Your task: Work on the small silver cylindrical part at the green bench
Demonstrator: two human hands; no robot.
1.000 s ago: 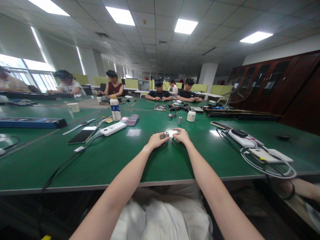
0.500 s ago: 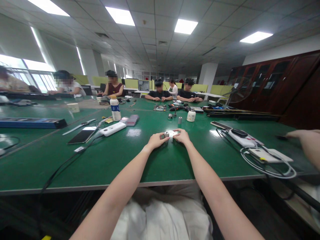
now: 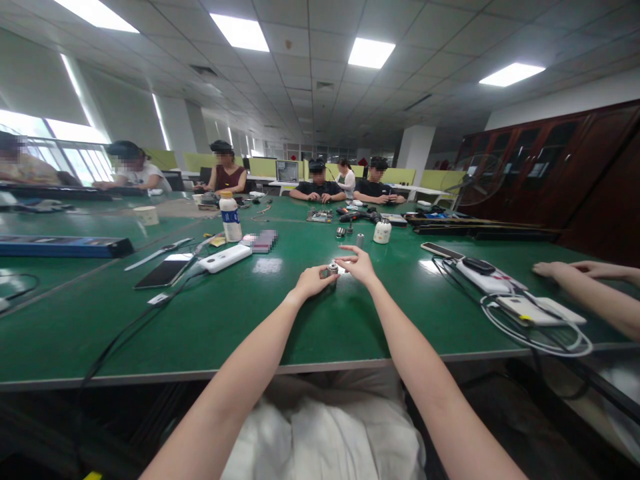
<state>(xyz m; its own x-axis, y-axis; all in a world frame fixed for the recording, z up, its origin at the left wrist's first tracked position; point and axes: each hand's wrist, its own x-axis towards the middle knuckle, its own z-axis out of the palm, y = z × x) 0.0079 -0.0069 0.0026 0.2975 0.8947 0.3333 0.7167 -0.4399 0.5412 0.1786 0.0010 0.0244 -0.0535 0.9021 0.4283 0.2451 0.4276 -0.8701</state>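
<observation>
On the green table (image 3: pixel 320 333) straight ahead, my left hand (image 3: pixel 314 283) is closed around a small silver metal cylinder (image 3: pixel 333 268) that stands upright. My right hand (image 3: pixel 361 267) is just to its right, fingers stretched out and apart. Its thumb and fingertips reach toward the cylinder's top; whether they touch it I cannot tell. A whitish patch on the table shows partly between the hands. Behind my right hand stands another grey metal cylinder (image 3: pixel 360 240). Farther back lie small shiny metal parts (image 3: pixel 341 232).
A white patterned bottle (image 3: pixel 383 232) stands beyond my right hand, near a power tool (image 3: pixel 360 215). Left are a drink bottle (image 3: pixel 231 219), white power bank (image 3: pixel 226 258) and phone (image 3: pixel 165 271). Cables (image 3: pixel 540 337) and devices lie right, near another person's hands (image 3: pixel 555 270). Several people sit opposite.
My right hand has lifted slightly, moved toward the cylinder and stretched out its fingers. My left hand stays on the cylinder. At far right, the other person's hands have come further into view.
</observation>
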